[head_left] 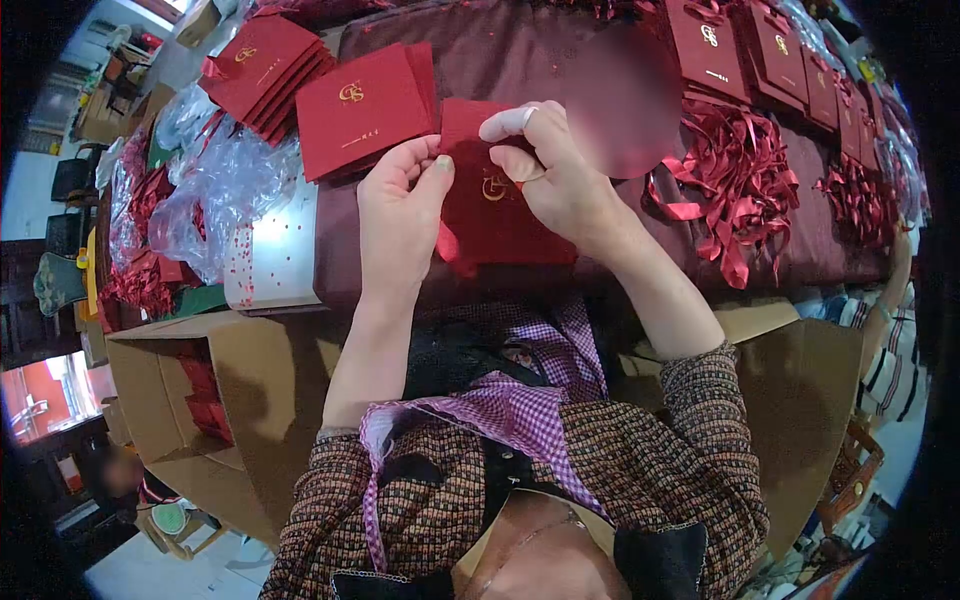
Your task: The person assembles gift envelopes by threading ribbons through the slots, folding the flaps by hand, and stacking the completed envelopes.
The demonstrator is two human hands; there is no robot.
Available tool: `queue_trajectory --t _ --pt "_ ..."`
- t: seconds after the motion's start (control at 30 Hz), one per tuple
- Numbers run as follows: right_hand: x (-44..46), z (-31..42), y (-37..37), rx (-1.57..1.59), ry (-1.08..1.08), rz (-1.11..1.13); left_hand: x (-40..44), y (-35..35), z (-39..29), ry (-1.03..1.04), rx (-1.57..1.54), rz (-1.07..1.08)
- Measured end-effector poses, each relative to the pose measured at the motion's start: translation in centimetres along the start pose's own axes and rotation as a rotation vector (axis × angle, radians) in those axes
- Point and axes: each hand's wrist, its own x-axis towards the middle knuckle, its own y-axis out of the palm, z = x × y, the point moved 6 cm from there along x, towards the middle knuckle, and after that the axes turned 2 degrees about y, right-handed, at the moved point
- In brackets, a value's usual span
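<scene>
Carton: open cardboard box (225, 400), between eight and nine o'clock, red pieces inside it.
Wrap: crumpled clear plastic (215, 205), near ten o'clock, beside a shiny white panel (270, 265) dotted with red specks.
Stack: several red bags (262, 65), fanned one over another, between ten and eleven o'clock.
Gold-printed pair: two overlapping red pieces (365, 110), at eleven o'clock, just beside the stack.
Left hand (395, 210): between ten and eleven o'clock, thumb and forefinger nearly together at the middle bag's left edge; cannot tell whether anything thin is pinched there.
Middle bag: red bag (475, 220), at twelve o'clock, lying on the dark-clothed surface (470, 40), gold logo partly visible.
Right hand (560, 175): at one o'clock, over the middle bag, fingers curled, a white covering (516, 122) on one finger, narrow gap to the thumb; cannot tell whether it holds anything.
Bag row: more gold-printed bags (710, 50), between one and two o'clock.
Ribbons: tangled red heap (730, 185), at two o'clock.
Neighbour: another person's arm (895, 280), at three o'clock.
</scene>
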Motion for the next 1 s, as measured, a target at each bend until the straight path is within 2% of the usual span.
queue_trajectory --t 0.37,0.63,1.0 --pt "-1.4 -0.9 0.1 -0.02 0.028 -0.061 -0.6 0.4 -0.8 0.024 0.022 -0.014" --pt "-1.7 -0.4 0.4 -0.117 -0.069 -0.121 -0.9 0.8 -0.8 -0.005 -0.041 -0.005" --pt "-1.5 -0.1 0.6 -0.113 -0.077 -0.188 -1.4 0.9 -1.1 0.037 -0.009 -0.015"
